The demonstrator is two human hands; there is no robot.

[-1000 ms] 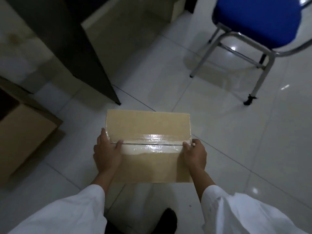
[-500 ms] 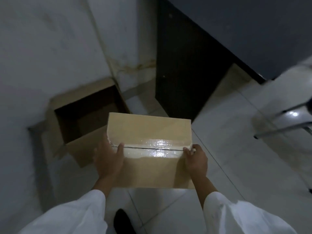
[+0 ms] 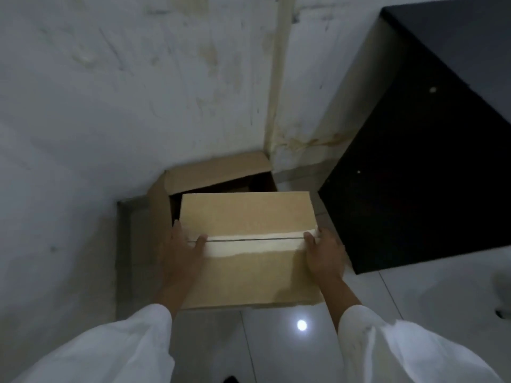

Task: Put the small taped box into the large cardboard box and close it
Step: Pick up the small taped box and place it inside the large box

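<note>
Above, our left hand (image 3: 182, 252) and right hand (image 3: 325, 255) grip opposite ends of the small taped box (image 3: 249, 217); beyond them sits the large cardboard box (image 3: 215, 172), flaps open.

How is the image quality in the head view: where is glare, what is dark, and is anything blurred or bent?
Head view: dim overall; a round lamp glare sits on the glossy white floor tile; the open large cardboard box is black inside; the clear tape on the small brown taped box looks pale and soft; the black cabinet shows no detail; wide-angle bending slants the stained white wall; both white sleeves blur.
</note>
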